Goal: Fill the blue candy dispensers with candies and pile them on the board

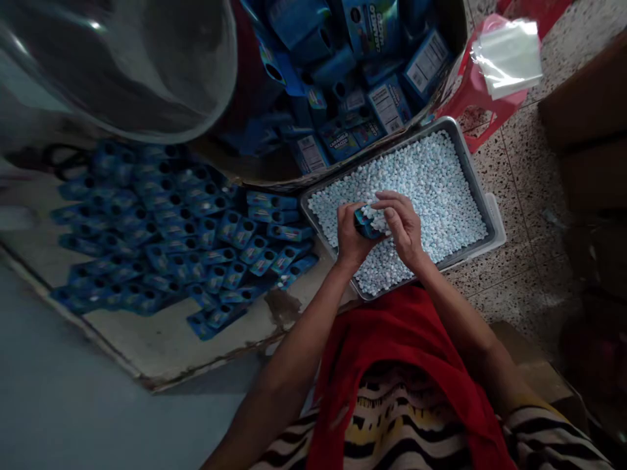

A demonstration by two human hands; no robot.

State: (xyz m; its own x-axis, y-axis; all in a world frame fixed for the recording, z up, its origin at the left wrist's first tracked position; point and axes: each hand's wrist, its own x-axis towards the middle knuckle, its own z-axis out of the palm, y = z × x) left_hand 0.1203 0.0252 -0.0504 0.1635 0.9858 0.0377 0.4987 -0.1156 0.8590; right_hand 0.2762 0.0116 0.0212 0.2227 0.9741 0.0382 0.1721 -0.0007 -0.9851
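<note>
A grey tray (470,163) holds a heap of small white and pale blue pellets (431,189). Over its near left part, my left hand (351,236) grips a small blue box (366,223). My right hand (402,223) is curled over the box's open end, fingertips pressed on pellets at its mouth. Both hands hover just above the pellets. Whether the right fingers pinch any pellets is hidden.
Several rows of filled blue boxes (176,235) lie on the low slab to the left. A big carton of flat blue boxes (362,85) stands beyond the tray. A red stool with clear bags (507,55) is at top right. A clear plastic container (132,65) looms top left.
</note>
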